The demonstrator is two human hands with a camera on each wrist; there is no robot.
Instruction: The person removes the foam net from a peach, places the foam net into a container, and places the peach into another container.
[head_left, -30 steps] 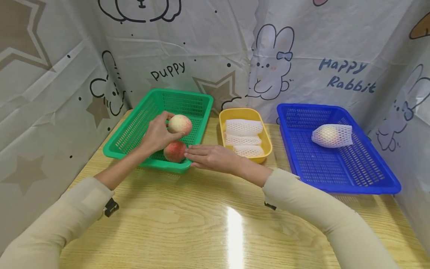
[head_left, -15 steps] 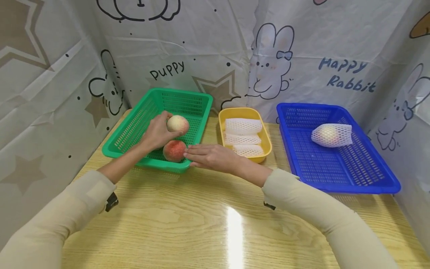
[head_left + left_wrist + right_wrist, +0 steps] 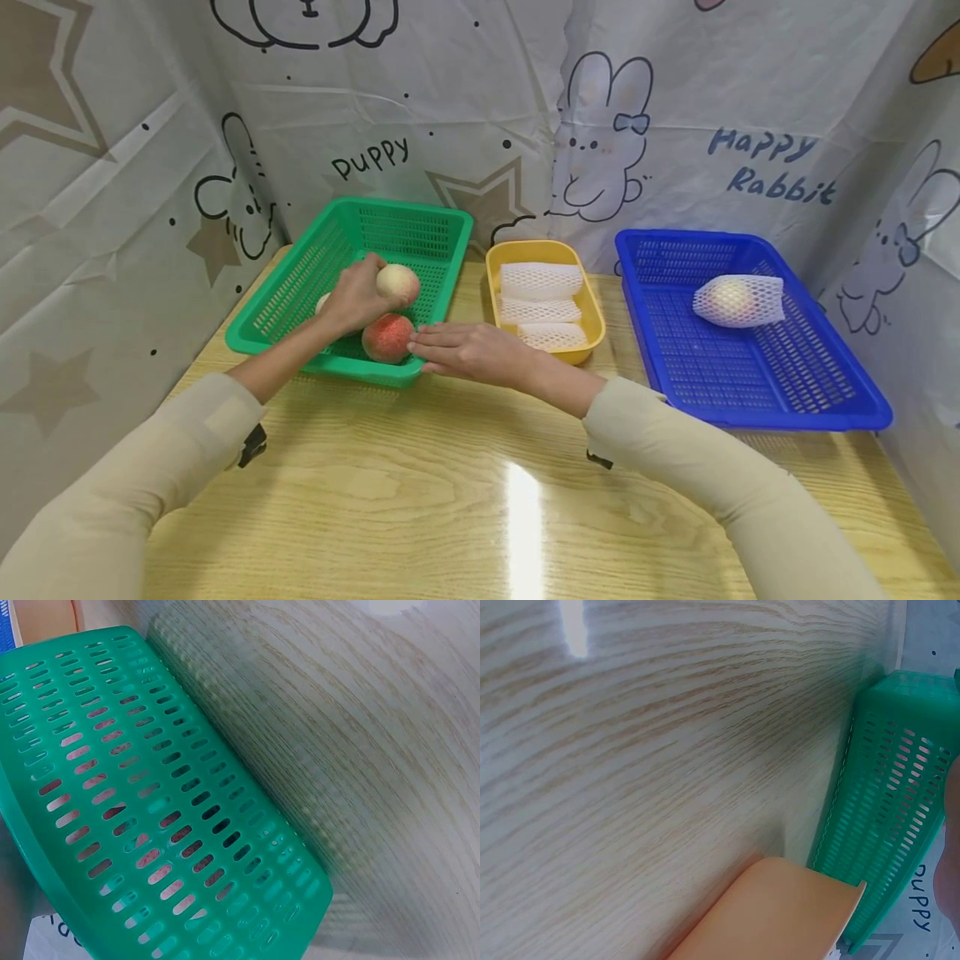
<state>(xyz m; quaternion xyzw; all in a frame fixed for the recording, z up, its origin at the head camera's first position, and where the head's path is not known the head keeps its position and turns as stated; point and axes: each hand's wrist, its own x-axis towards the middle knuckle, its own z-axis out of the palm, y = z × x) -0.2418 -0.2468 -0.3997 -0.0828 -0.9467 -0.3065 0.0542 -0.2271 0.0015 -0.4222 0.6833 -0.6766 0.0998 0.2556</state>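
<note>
Inside the green basket (image 3: 442, 287), my left hand (image 3: 356, 296) holds a pale peach (image 3: 398, 285) at its left side, with thumb and fingers around it. A red peach (image 3: 387, 338) lies in the basket's near right corner, just below that hand. Part of another pale peach (image 3: 322, 303) shows behind the left wrist. My right hand (image 3: 472, 352) lies flat over the basket's right rim, fingers straight and together. Its fingertips are at the red peach's side and seem to touch it. The left wrist view shows mostly the basket's slotted wall (image 3: 157, 787).
A yellow tray (image 3: 596, 321) with several white foam net sleeves (image 3: 542, 279) stands right of the green basket. Farther right is a blue basket (image 3: 720, 383) holding a peach in a foam net (image 3: 738, 301). Wooden table (image 3: 420, 500) spreads in front; a printed cloth hangs behind.
The pale peach in my left hand has shifted slightly left and down. My left hand has turned a little, uncovering another pale peach by its wrist. The right hand stays almost still.
</note>
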